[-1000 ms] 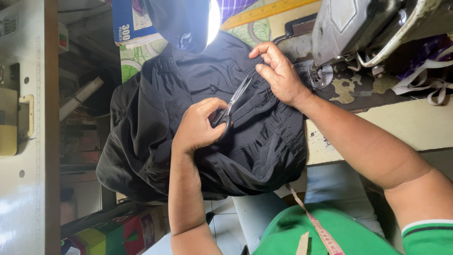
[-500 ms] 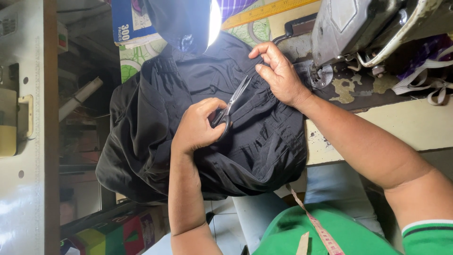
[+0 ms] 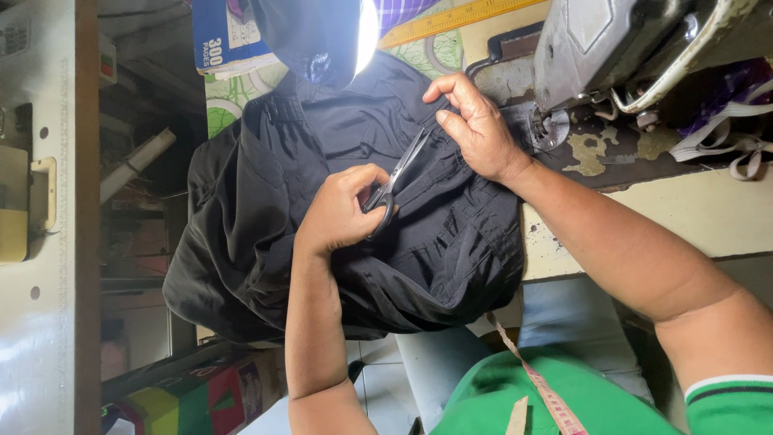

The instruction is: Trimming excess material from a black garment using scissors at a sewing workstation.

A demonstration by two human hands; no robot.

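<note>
Because the head view is turned on its side, the person's green-shirted body sits at the lower right and both arms reach up and left from it. The black garment (image 3: 266, 201) lies half on the worn surface (image 3: 596, 149) beside the sewing machine (image 3: 612, 48), and the rest hangs off the edge, probably so that only the seam in hand stays flat.

The left hand (image 3: 342, 213) is clenched through the handles of the scissors (image 3: 400, 171), whose narrow blades point up toward the other hand and lie against the cloth. The right hand (image 3: 479, 129) pinches a fold of the garment just beyond the blade tips; this grip seems meant to keep the cloth taut for the blades. A yellow ruler (image 3: 459, 16) lies at the far edge, and a tape measure (image 3: 539, 387) hangs over the shirt.

Against the frame from 0.5 s ago, almost nothing differs: both hands hold the same places and the blades show the same narrow gap.
</note>
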